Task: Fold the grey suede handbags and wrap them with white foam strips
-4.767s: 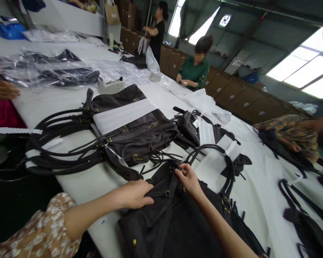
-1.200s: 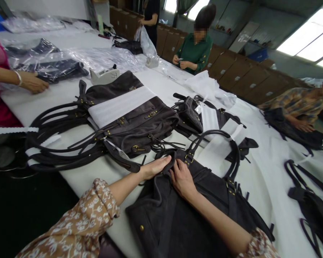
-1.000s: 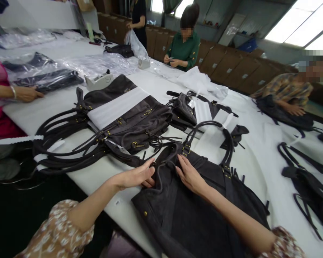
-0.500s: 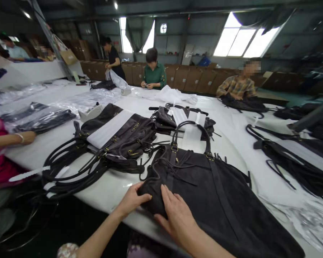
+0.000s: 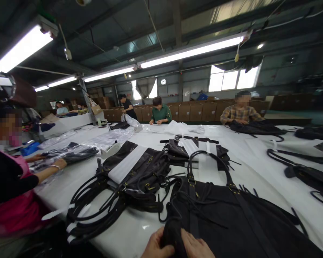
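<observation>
A black handbag [image 5: 218, 218] lies flat on the white table [image 5: 118, 234] before me, its looped handles and thin cords toward the far side. At the bag's near left corner, my left hand [image 5: 156, 245] is closed, gripping the folded edge between thumb and fingers. My right hand [image 5: 195, 245] holds the same fold from its other side, with its fingers curled against the fabric. The lower parts of both hands are cut off by the frame. White wrap [image 5: 207, 161] shows behind the bag's handles.
To the left lies a stack of dark bags [image 5: 140, 168] with a white band and bundled handles. Another banded bag [image 5: 185, 148] sits behind. A co-worker in pink [image 5: 18, 200] handles plastic-wrapped goods at left. More black bags [image 5: 312, 179] lie at right.
My view has tilted up, so the table sits lower in the picture. My hands have come closer together and now bunch the bag's corner between them.
</observation>
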The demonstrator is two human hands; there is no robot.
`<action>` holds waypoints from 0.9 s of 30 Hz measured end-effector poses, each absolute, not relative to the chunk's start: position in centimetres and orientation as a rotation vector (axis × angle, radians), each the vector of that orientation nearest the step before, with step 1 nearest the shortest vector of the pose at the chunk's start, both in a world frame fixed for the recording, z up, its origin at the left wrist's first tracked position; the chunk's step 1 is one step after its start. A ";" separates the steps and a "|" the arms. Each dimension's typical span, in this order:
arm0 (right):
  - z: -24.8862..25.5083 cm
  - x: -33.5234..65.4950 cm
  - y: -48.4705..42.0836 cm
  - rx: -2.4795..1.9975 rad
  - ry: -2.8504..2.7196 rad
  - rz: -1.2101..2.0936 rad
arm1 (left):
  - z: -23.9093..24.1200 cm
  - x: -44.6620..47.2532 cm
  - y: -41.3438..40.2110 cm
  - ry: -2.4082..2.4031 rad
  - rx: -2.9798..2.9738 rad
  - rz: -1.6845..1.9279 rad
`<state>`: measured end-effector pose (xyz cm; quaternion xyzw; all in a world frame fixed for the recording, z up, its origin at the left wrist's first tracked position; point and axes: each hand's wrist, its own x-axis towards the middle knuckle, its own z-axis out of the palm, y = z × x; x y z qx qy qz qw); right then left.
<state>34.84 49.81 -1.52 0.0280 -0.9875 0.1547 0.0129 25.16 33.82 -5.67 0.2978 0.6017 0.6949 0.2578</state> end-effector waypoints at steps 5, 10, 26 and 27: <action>3.7 35.6 48.0 -0.011 -3.144 0.644 | -4.2 25.1 32.6 1.740 0.736 1.782; 3.7 35.5 48.1 -0.090 -3.235 0.549 | -5.4 24.9 32.0 1.688 0.740 1.763; 3.9 41.8 52.8 0.197 -3.172 0.568 | 1.7 22.9 34.1 2.218 1.997 0.291; 4.1 43.8 54.6 0.202 -3.160 0.533 | 1.5 22.9 33.9 2.227 2.025 0.271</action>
